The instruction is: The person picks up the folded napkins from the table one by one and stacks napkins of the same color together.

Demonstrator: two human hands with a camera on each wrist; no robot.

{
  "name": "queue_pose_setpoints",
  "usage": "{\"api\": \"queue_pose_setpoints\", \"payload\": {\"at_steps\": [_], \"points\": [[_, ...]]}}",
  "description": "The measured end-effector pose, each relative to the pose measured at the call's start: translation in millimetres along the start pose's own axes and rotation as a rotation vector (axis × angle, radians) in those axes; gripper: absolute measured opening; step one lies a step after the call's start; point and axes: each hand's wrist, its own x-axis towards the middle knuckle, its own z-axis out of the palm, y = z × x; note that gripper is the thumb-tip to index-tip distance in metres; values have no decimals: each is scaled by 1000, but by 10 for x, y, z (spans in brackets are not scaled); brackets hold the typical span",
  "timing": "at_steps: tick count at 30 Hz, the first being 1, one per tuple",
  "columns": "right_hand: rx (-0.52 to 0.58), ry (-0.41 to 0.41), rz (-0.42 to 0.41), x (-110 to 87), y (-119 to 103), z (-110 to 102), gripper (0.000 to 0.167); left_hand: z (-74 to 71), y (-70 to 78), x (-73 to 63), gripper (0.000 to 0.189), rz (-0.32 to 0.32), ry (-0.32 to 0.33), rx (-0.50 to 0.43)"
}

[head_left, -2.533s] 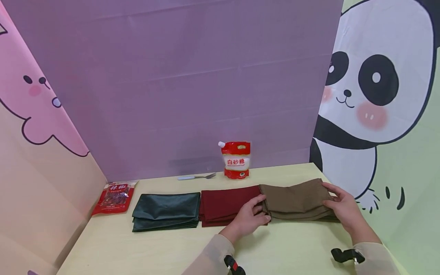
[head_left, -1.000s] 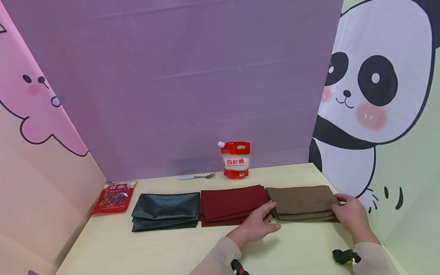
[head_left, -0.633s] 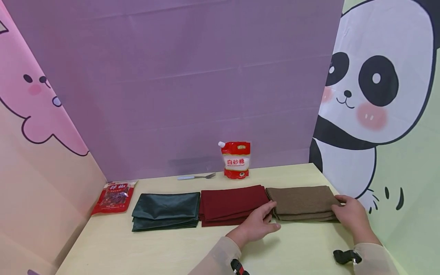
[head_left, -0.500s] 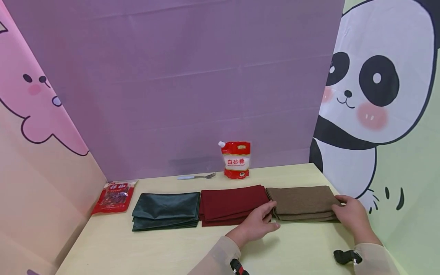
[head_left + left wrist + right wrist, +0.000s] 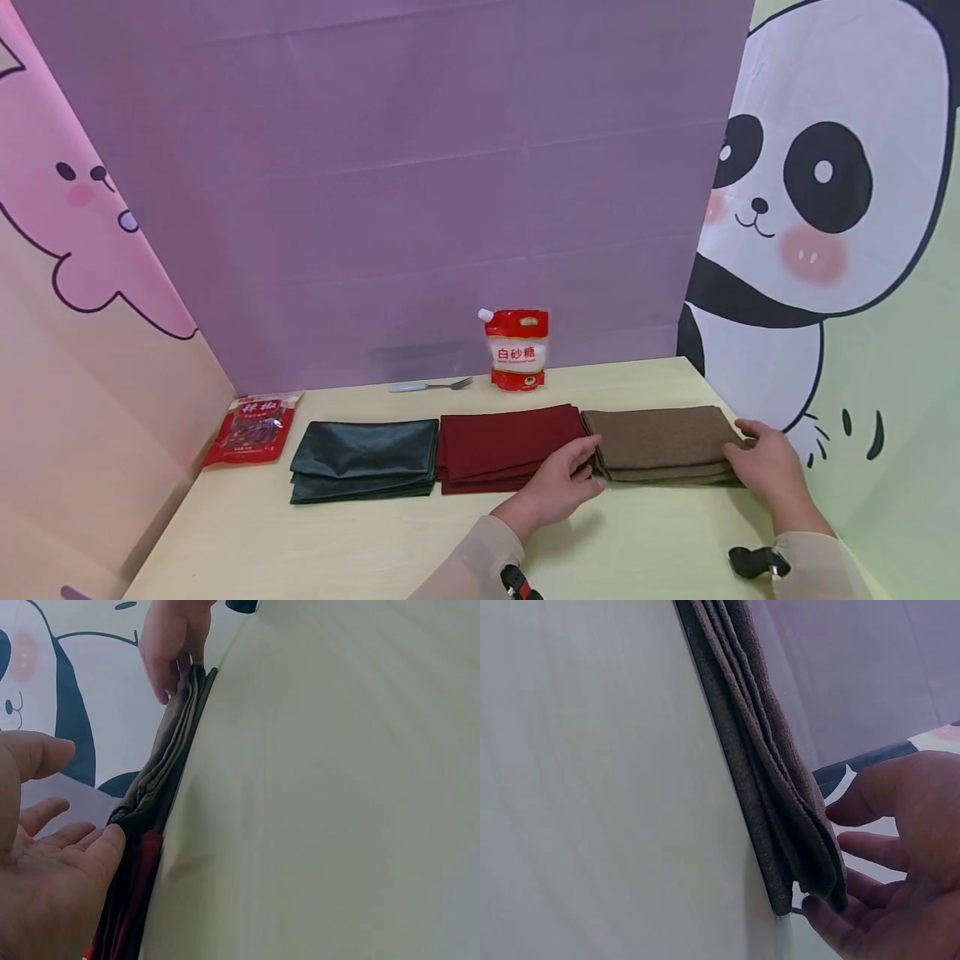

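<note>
Three folded cloths lie in a row on the table: a shiny dark green cloth (image 5: 363, 454), a dark red cloth (image 5: 510, 442) and a brown cloth (image 5: 660, 437). My left hand (image 5: 555, 487) is at the seam between the red and brown ones, fingers loosely extended; the left wrist view has its fingertips by the folded edges. At the brown cloth's right end is my right hand (image 5: 768, 467), fingers and thumb touching its edge. Stacked layers of the brown cloth (image 5: 765, 750) show edge-on in the right wrist view, with the fingers relaxed around the end.
A red and white spouted pouch (image 5: 517, 350) stands at the back of the table (image 5: 315, 550). A fork (image 5: 431, 386) lies left of it. The flat red packet (image 5: 252, 429) is at the far left. A purple backdrop (image 5: 412, 192) rises behind, with walls on both sides.
The brown cloth's raised top layer has come down flat, and my right hand has moved down and right with its edge. My left hand shifted right, then drew back slightly.
</note>
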Motion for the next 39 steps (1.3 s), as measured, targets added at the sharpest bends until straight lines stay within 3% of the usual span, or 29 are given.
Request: {"api": "queue_pose_setpoints", "payload": {"at_steps": [6, 13, 18, 28, 35, 39], "points": [[2, 81, -31, -17, -127, 36, 56, -93, 21, -45, 58, 51, 59, 59], [-3, 135, -63, -51, -277, 115, 52, -307, 82, -168, 48, 85, 127, 162], [29, 130, -85, -92, -407, 202, 53, -487, 118, -316, 45, 108, 175, 247], [43, 80, -286, -132, -534, 379, 52, -922, 122, -655, 49, 63, 269, 400], [35, 36, -392, -221, -604, 470, 57, -1145, 123, -908, 56, 5, 325, 556], [38, 6, -451, -271, -650, 496, 63, -1290, 163, -1078, 59, 11, 345, 621]]}}
